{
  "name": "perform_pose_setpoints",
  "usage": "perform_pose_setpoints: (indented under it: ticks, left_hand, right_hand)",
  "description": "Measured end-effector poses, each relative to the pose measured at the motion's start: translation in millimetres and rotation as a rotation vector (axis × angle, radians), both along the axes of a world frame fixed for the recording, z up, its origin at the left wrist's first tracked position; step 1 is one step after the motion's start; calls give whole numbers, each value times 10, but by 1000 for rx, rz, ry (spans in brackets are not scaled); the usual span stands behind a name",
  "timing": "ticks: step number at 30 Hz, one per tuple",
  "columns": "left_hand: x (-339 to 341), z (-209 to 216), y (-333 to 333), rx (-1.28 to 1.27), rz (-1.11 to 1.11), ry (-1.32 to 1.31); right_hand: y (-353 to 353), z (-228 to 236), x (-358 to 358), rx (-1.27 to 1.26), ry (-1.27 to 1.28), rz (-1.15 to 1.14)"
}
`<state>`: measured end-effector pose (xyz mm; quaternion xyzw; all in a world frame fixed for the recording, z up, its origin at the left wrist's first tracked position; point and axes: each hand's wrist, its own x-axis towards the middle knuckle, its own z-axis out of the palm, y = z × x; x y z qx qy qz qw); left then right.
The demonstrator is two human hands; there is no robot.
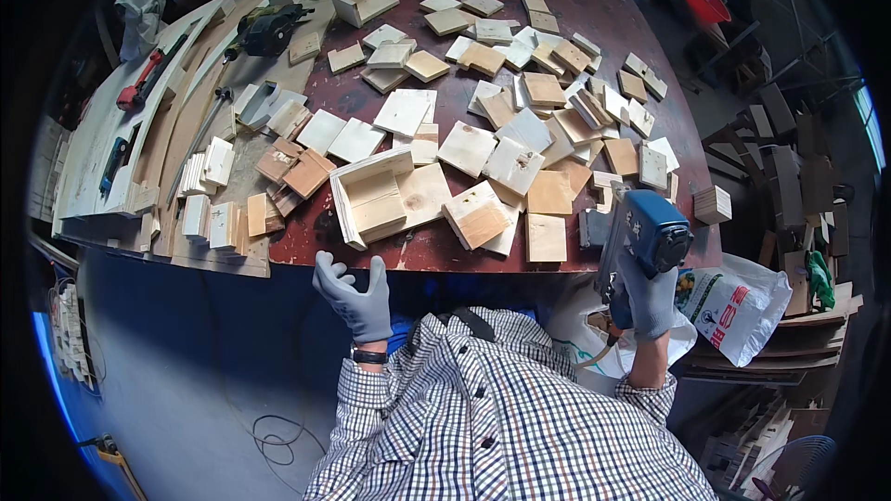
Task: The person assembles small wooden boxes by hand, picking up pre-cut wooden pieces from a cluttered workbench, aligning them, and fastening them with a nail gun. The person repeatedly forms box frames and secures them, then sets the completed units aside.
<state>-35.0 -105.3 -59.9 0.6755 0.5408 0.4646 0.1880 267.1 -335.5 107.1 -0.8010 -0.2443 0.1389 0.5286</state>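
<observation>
My left hand [356, 299], in a grey glove, is open just off the table's front edge, thumb and fingers apart with nothing between them. Nearest to it is a box-like wooden assembly [376, 199], with boards standing upright at its back and left. My right hand [647, 297], also gloved, is closed around the grip of a blue nail gun [655, 227], held upright at the table's front right. A thin hose [599, 354] runs down from its handle. Beside the gun, a dark block-like object [592, 227] lies partly hidden. A loose square wood block [546, 238] lies left of it.
Many wood pieces are scattered over the dark red tabletop [306, 246]. On the left, long boards [186, 83] carry a red tool [141, 82], a black power tool [269, 30] and a hammer [202, 134]. A white printed sack [738, 306] hangs at right.
</observation>
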Motion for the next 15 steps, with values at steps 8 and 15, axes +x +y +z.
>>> perform_pose_setpoints:
  ticks: [8, 15]
  left_hand:
    - [952, 586, 120, 276, -704, 655]
    - [1372, 488, 368, 26, -844, 755]
  right_hand:
    - [-338, -204, -101, -50, 95, -90]
    - [-333, -343, -171, -15, -184, -50]
